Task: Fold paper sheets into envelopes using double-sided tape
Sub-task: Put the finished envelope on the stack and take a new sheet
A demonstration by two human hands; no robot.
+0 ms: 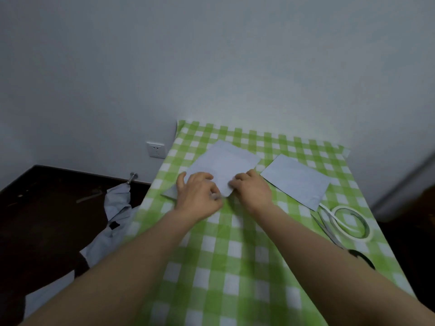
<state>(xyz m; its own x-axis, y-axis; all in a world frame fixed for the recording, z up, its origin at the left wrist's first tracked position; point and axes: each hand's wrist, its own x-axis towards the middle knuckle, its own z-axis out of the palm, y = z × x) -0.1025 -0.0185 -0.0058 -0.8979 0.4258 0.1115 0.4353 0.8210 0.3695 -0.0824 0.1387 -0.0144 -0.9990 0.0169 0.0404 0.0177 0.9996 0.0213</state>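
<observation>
While paper is pinched, tape lies (by scissors).

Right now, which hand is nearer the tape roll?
Right. The right hand holds the paper sheet up-left of the tape roll; the left hand holds it farther left.

A green-and-white checked cloth covers the surface. At its ten o'clock, a white socket on the pale wall; at nine o'clock, a grey-blue garment crumpled on the dark floor, a metal doorstop just beyond
</observation>
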